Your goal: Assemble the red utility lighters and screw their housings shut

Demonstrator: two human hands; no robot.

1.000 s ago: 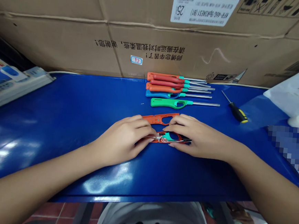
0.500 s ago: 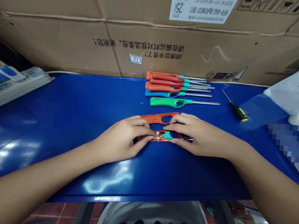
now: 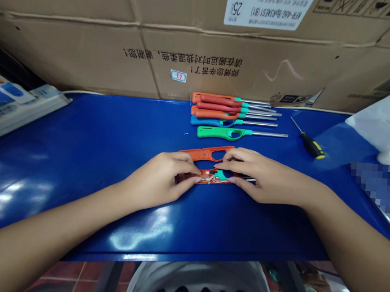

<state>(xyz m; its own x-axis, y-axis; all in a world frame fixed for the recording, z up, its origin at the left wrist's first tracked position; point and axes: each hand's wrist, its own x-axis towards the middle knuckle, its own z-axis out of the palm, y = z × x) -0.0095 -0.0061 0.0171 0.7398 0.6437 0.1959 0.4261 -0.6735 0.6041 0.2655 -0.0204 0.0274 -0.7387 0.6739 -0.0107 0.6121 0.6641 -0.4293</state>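
An opened orange lighter body (image 3: 212,178) lies on the blue table (image 3: 96,156), with a teal trigger, thin wires and a metal tube showing inside it. My left hand (image 3: 160,179) pinches its left end. My right hand (image 3: 263,176) pinches its right part, fingertips at the teal trigger. Just behind them lies a separate orange shell half (image 3: 205,153). Further back sits a row of several assembled long-nosed lighters (image 3: 224,114), orange, blue and green.
A yellow-and-black screwdriver (image 3: 308,141) lies to the right of the lighters. Large cardboard boxes (image 3: 189,42) wall off the back. A white power strip (image 3: 18,112) rests at the left edge, and a white plastic bag (image 3: 386,120) at the right.
Both hands stayed on the opened lighter body. My right fingers shifted slightly along it, covering more of the teal trigger, and my left fingers curled tighter.
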